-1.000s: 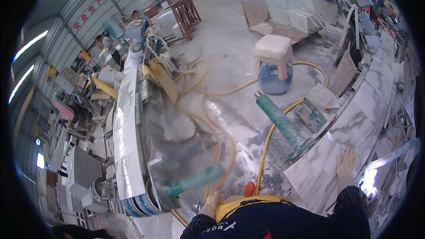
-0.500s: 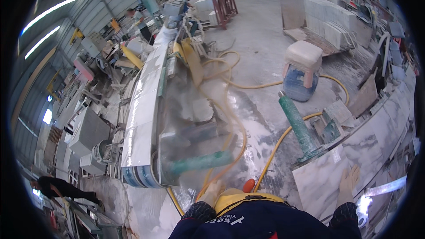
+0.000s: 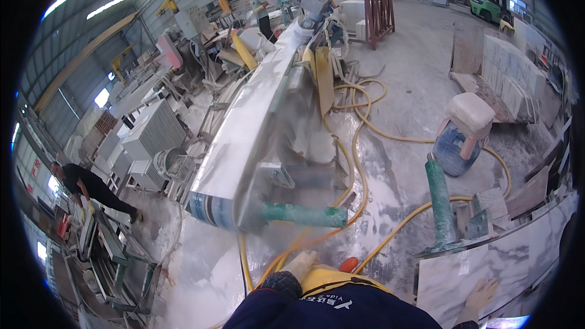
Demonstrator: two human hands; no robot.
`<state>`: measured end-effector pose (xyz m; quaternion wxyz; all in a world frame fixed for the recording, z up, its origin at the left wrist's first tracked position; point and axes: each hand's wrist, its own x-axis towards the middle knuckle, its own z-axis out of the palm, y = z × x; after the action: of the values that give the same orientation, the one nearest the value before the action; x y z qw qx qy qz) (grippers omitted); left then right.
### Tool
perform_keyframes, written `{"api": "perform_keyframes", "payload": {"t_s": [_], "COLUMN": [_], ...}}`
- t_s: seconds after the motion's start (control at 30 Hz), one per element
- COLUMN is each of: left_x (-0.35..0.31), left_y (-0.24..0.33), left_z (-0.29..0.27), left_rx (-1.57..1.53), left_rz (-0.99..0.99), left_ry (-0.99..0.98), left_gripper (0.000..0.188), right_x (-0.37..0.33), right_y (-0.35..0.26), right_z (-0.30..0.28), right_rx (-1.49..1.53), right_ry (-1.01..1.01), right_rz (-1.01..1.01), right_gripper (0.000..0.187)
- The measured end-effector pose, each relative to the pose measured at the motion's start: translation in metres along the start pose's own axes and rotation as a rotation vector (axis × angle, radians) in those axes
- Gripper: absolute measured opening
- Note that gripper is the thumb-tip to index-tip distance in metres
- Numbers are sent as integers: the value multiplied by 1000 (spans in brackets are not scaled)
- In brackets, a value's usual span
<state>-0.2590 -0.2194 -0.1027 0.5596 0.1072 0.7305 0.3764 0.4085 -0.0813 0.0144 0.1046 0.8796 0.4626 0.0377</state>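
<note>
My right hand [image 3: 482, 294], in a pale glove, lies flat with its fingers stretched out on a white marble slab [image 3: 518, 254] with grey veins, at the lower right. My left hand [image 3: 301, 263], gloved too, hangs at my front beside the yellow apron [image 3: 326, 278]; its fingers are too indistinct to tell what they do. An orange-red rounded thing [image 3: 348, 264] shows just past the apron edge. Standing at the slab's far left corner is a green post-like roller [image 3: 440, 201]. Farther left, a conveyor [image 3: 247, 128] carries pale stone slabs, with another green roller [image 3: 304, 214] at its near end.
Yellow hoses [image 3: 365, 176] snake across the wet floor. A blue barrel [image 3: 456, 149] with a pale padded top stands beyond the marble. Stone slabs [image 3: 512, 73] lean on a pallet at right. One co-worker [image 3: 97, 192] bends at the left; others stand near the machine [image 3: 317, 6].
My view has swung left, so the conveyor, barrel and marble sit farther right in the picture. My right hand stays flat on the marble; my left hand remains by the apron.
</note>
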Motion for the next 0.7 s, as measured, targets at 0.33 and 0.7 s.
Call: {"api": "perform_keyframes", "payload": {"t_s": [0.33,0.7], "left_x": [17,37], "left_y": [-1,-1], "left_z": [0,5], "left_rx": [162,89], "left_rz": [-4,5], "left_ry": [9,-47], "left_gripper": [38,32], "right_x": [-4,0], "right_y": [0,2], "right_z": [-12,-17], "right_rx": [47,91], "right_ry": [14,-8], "right_rz": [-23,-22], "right_gripper": [68,69]}}
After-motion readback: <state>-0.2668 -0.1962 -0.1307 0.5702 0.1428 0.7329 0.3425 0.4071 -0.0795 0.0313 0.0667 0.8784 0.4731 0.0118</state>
